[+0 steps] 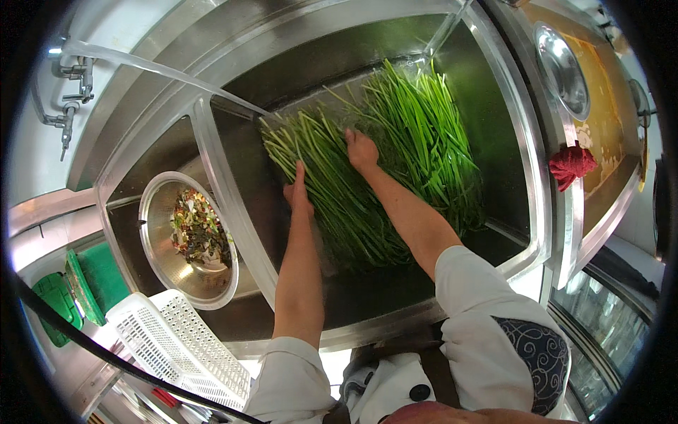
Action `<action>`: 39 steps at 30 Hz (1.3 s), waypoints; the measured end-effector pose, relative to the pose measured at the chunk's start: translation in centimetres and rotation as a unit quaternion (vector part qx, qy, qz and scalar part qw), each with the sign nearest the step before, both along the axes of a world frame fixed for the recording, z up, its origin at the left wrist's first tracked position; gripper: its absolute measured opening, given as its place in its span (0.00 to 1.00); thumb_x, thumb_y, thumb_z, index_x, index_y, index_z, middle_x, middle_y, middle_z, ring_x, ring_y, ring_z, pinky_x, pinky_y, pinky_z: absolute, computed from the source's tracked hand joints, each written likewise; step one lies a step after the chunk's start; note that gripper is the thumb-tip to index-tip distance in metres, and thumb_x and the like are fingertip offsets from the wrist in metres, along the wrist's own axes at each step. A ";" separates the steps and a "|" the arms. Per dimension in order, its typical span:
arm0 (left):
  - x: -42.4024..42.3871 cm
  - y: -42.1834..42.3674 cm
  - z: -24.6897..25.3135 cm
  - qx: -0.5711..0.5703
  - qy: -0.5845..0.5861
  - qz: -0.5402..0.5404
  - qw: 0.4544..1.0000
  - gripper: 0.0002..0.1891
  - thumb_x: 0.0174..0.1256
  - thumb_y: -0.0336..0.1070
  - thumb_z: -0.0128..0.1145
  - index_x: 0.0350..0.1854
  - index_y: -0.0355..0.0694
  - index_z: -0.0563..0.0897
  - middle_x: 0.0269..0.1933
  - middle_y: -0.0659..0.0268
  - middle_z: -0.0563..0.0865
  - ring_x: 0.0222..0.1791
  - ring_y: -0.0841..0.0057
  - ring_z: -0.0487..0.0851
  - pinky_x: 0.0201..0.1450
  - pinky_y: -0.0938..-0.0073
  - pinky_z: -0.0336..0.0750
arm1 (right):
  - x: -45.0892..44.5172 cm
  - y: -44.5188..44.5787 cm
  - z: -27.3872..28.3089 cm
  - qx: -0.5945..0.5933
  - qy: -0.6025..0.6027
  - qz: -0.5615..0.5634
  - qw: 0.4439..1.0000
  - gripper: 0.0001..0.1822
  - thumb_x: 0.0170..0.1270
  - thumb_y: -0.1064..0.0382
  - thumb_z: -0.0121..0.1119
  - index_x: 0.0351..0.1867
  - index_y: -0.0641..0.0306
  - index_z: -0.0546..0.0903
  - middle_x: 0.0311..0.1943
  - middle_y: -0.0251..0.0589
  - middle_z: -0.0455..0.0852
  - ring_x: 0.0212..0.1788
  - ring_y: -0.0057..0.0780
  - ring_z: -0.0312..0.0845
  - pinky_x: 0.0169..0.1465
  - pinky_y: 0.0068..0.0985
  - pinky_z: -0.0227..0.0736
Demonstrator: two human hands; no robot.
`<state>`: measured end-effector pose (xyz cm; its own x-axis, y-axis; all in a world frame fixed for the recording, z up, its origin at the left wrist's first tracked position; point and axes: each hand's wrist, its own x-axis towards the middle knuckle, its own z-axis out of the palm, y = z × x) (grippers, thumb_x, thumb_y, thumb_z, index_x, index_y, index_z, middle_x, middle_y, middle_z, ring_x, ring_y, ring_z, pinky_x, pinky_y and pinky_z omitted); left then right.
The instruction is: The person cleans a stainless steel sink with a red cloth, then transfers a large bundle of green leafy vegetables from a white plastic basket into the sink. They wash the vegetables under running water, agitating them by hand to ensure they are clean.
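Two bunches of long green stalks, which look like garlic chives, lie in a steel sink basin (503,132). Water covers part of them. My left hand (300,192) grips the left edge of the left bunch (339,196), its thumb along the stalks and its fingers partly hidden. Across the same bunch, my right hand (363,151) holds its right side near the pale ends, with the fingertips out of sight. The right bunch (424,122) lies untouched beside my right forearm. Clear hoses (169,74) reach into the basin from the back.
Left of the divider (228,180), a perforated steel bowl (153,254) holds mixed food scraps. A white plastic basket (180,344) stands near my left arm, with green bins (100,281) beyond. At right are a steel bowl (561,69) and a red cloth (572,164).
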<state>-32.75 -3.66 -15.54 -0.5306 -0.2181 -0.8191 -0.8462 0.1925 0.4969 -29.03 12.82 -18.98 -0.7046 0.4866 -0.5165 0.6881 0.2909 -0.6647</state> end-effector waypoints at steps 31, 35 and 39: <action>1.6 -2.1 -5.0 -0.269 0.101 -0.168 0.943 0.51 0.48 0.60 0.64 0.65 0.29 0.54 0.57 0.44 0.70 0.46 0.58 0.77 0.43 0.52 0.73 | 2.1 3.3 -0.8 0.166 0.047 0.088 0.981 0.44 0.49 0.48 0.65 0.58 0.78 0.59 0.39 0.59 0.79 0.40 0.47 0.78 0.37 0.36 0.74; 1.9 2.7 -3.4 -0.114 0.114 -0.049 0.986 0.40 0.59 0.56 0.54 0.63 0.28 0.59 0.56 0.43 0.70 0.47 0.57 0.76 0.44 0.53 0.72 | 2.9 -0.1 -2.6 0.258 0.085 0.155 0.950 0.42 0.48 0.51 0.65 0.59 0.74 0.59 0.33 0.56 0.81 0.35 0.49 0.78 0.37 0.40 0.73; 1.2 0.0 -2.7 -0.122 0.104 -0.103 0.982 0.37 0.63 0.56 0.49 0.65 0.32 0.57 0.64 0.49 0.61 0.61 0.53 0.64 0.56 0.52 0.68 | 1.7 3.5 1.1 0.139 0.008 0.168 0.976 0.38 0.52 0.50 0.62 0.58 0.72 0.61 0.26 0.56 0.80 0.32 0.50 0.78 0.34 0.42 0.71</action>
